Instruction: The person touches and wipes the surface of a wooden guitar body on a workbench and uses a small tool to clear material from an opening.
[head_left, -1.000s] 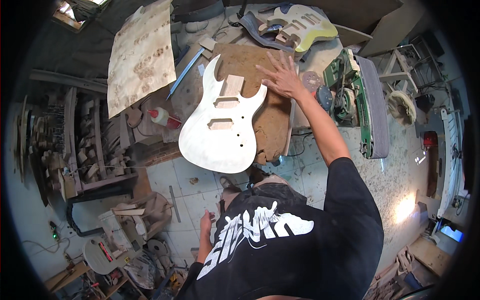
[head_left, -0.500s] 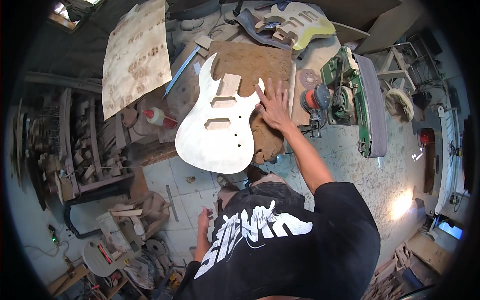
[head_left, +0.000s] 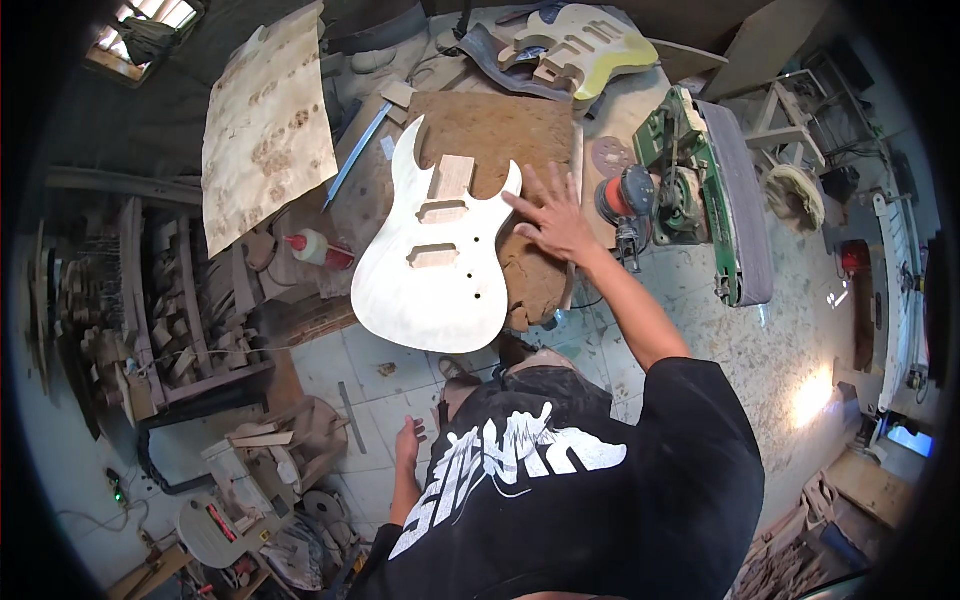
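Observation:
A pale, whitish electric guitar body (head_left: 428, 300) lies face up on the bench, with a neck pocket, two pickup cavities and several small holes. Beside its right-hand horn, my right hand (head_left: 558, 225) is spread open over a brown board (head_left: 545, 255). The index fingertip reaches the body's edge; whether it presses there I cannot tell. Nothing is held in that hand. Low at my left side hangs my left hand (head_left: 409, 440), its fingers loosely apart and empty, away from the bench.
Right of the board are an orange-and-grey sander (head_left: 628, 192) and a green belt sander (head_left: 715, 200). A second guitar body (head_left: 590, 50) lies at the back. On the left are a glue bottle (head_left: 318, 248), a blue strip (head_left: 358, 155), a burl veneer sheet (head_left: 270, 130) and wood racks (head_left: 190, 300).
My right hand has shifted slightly right and toward me, off the horn, with its fingers spread. The view has tilted a little. My left hand stays at my side.

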